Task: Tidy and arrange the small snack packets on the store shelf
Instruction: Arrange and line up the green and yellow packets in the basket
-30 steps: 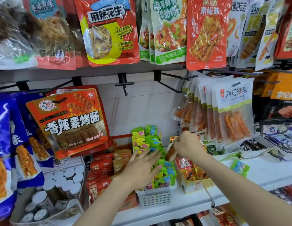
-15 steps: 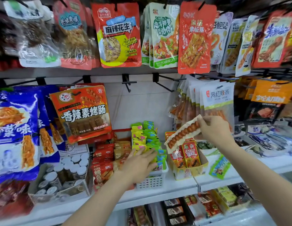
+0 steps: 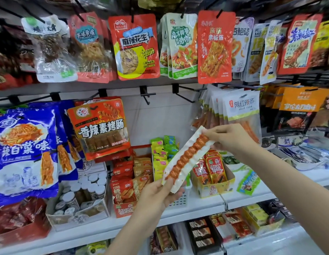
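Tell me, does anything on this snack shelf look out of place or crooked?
Yes. A small green-and-blue snack packet lies loose and tilted on the white shelf, to the right of the yellow cardboard display box, not in any box. Both hands, left and right, hold a long white sausage-skewer packet in the air, not shelved.

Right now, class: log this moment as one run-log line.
left hand: grips lower end | right hand: pinches upper end | item: long sausage-stick packet, tilted | place: above white basket

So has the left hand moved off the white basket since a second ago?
Yes. The left hand has come off the green packets in the white basket and now grips the lower end of the long sausage packet in front of it.
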A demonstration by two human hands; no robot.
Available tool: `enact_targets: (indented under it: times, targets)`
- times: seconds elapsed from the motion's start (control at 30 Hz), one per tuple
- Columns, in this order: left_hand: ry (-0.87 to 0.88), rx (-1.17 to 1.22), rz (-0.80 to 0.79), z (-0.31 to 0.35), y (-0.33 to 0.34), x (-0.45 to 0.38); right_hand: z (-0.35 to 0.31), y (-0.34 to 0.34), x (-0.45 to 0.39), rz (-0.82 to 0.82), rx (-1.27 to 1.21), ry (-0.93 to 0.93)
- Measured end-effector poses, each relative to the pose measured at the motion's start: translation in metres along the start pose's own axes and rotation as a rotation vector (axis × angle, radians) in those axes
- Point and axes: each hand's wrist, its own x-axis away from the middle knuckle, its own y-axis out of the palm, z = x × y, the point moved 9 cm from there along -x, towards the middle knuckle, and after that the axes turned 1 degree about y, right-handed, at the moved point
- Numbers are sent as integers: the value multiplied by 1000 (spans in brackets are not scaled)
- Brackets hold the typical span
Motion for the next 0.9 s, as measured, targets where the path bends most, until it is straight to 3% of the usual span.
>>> enact_targets:
  times: [0.27,0.5,0.73,0.83,0.9]
  targets:
    - [-145,578,30,0,-2,14,21,19,6,-64,-138,245]
    - [-201,640,-29,-4,-10,16,20,32,7,-107,-84,252]
    - [-341,837,-185,-3,6,18,2,42,11,-101,-41,56]
    - [-355,741,-238,-7,10,17,2,46,11,-131,-56,-12]
    - [-268,548,-179,-10,2,11,6,51,11,-193,-161,6]
